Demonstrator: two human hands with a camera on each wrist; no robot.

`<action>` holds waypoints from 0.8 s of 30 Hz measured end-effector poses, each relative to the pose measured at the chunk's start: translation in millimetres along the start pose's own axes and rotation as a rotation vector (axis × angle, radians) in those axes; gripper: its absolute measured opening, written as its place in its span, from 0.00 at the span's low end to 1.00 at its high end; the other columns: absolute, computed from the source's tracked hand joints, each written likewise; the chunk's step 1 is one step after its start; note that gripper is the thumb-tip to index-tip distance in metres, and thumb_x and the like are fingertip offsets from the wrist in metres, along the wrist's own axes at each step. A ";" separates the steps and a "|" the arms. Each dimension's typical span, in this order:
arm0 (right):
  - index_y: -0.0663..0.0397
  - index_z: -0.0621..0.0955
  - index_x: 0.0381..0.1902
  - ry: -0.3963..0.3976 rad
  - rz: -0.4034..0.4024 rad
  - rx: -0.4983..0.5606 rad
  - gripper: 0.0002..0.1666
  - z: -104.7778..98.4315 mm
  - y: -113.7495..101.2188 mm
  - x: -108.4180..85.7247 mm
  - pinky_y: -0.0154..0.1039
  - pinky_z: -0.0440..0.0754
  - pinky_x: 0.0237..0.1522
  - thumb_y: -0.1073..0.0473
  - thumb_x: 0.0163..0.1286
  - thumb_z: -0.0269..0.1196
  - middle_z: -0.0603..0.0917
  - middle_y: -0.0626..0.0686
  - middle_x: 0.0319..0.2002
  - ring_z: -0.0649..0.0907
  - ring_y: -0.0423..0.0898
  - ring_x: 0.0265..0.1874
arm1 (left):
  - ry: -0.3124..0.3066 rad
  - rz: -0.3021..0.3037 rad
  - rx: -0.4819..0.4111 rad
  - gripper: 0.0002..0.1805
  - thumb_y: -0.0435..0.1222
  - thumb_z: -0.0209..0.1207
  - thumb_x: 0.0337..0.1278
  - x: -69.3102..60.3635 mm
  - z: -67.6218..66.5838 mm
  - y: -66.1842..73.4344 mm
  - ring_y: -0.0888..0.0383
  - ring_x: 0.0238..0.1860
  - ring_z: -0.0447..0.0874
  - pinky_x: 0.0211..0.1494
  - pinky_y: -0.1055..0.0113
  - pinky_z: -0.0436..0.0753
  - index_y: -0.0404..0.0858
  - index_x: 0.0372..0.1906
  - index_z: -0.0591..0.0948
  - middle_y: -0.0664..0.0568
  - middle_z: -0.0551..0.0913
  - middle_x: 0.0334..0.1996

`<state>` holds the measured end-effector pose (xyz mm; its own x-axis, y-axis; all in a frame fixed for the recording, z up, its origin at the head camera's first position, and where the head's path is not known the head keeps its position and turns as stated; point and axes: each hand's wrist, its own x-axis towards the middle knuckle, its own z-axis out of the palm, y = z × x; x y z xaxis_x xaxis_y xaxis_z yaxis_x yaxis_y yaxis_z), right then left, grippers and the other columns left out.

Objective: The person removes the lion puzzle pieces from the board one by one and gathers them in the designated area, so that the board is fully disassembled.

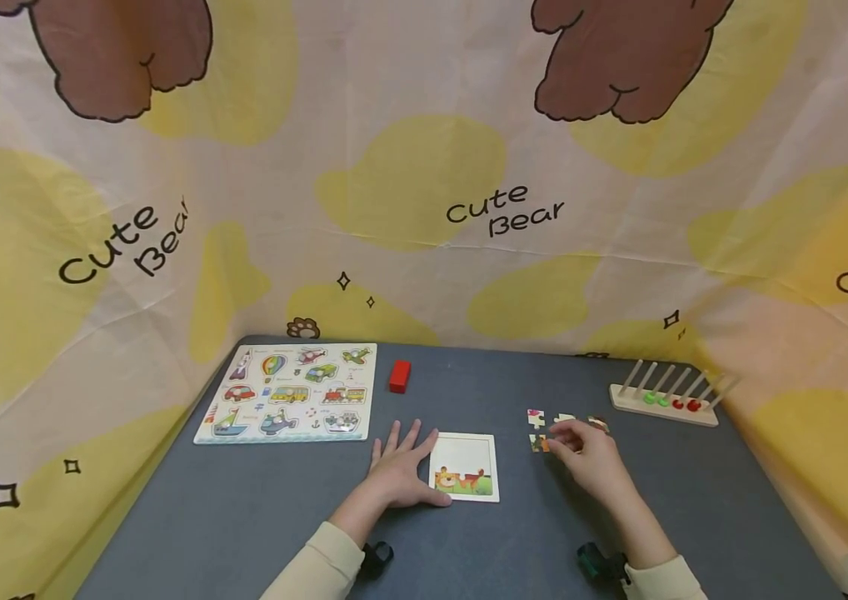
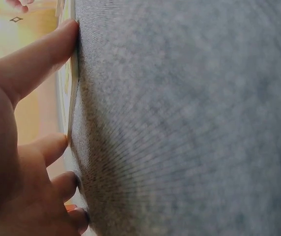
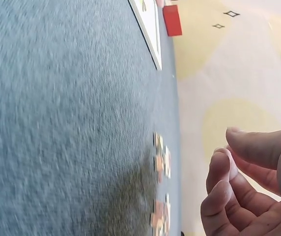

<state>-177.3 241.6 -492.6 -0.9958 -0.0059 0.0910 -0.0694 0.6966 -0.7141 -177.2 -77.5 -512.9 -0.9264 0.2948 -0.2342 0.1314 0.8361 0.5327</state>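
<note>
My left hand lies with fingers spread at the left side of a small white puzzle tray. Its thumb touches the tray's lower left corner and its index finger is at the upper left. Joined pieces showing an orange animal and green ground fill the tray's lower part. Above several loose jigsaw pieces hovers my right hand, its fingers loosely bent and the thumb apart from them. Nothing shows between its fingers in the right wrist view, where the loose pieces lie below the hand.
A board of vehicle pictures lies at the back left, with a red block beside it. At the back right stands a wooden peg rack with green and red beads. A printed cloth hangs behind the grey table.
</note>
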 end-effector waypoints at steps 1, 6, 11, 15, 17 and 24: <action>0.58 0.85 0.46 0.003 -0.003 0.006 0.11 1.9 -0.6 0.3 0.33 0.78 0.26 0.60 0.67 0.70 0.86 0.50 0.32 0.80 0.40 0.28 | 0.001 -0.001 0.002 0.59 0.60 0.76 0.38 0.1 0.0 -0.1 0.35 0.81 0.35 0.77 0.31 0.37 0.49 0.79 0.62 0.45 0.51 0.81; 0.58 0.85 0.45 -0.001 -0.018 0.033 0.12 11.5 -3.3 0.8 0.33 0.78 0.27 0.61 0.65 0.71 0.85 0.50 0.32 0.80 0.40 0.28 | 0.000 0.002 0.004 0.59 0.60 0.75 0.38 0.6 0.1 -0.8 0.35 0.81 0.35 0.77 0.31 0.37 0.49 0.79 0.62 0.45 0.51 0.81; 0.56 0.85 0.45 -0.023 -0.011 0.047 0.11 19.5 -5.6 1.2 0.33 0.78 0.27 0.61 0.66 0.71 0.85 0.49 0.32 0.79 0.41 0.28 | -0.011 0.005 -0.001 0.59 0.60 0.75 0.39 0.6 -0.6 -0.9 0.35 0.81 0.34 0.77 0.31 0.36 0.49 0.79 0.61 0.45 0.50 0.82; 0.56 0.86 0.45 -0.019 -0.021 0.052 0.12 24.4 -9.1 1.2 0.33 0.78 0.26 0.60 0.64 0.72 0.85 0.49 0.32 0.79 0.40 0.27 | -0.012 0.001 0.000 0.59 0.60 0.75 0.39 1.0 -0.1 -0.8 0.36 0.81 0.34 0.77 0.31 0.36 0.50 0.79 0.61 0.45 0.50 0.82; 0.56 0.86 0.45 -0.017 -0.027 0.060 0.12 27.1 -11.1 1.0 0.33 0.78 0.26 0.60 0.64 0.72 0.85 0.48 0.31 0.79 0.40 0.26 | -0.011 -0.002 0.002 0.59 0.60 0.75 0.38 1.2 0.4 -0.9 0.36 0.81 0.34 0.77 0.31 0.36 0.50 0.79 0.62 0.45 0.50 0.82; 0.55 0.86 0.44 -0.046 -0.032 0.102 0.11 34.8 -18.9 -0.8 0.33 0.79 0.25 0.61 0.64 0.72 0.83 0.48 0.31 0.79 0.40 0.26 | -0.015 -0.015 0.001 0.60 0.61 0.75 0.38 2.5 1.1 -1.2 0.37 0.81 0.34 0.77 0.32 0.36 0.51 0.79 0.62 0.47 0.50 0.82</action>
<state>-177.3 203.5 -503.4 -0.9945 -0.0615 0.0849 -0.1048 0.6186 -0.7787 -179.2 -77.2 -515.0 -0.9230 0.2892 -0.2539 0.1180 0.8406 0.5287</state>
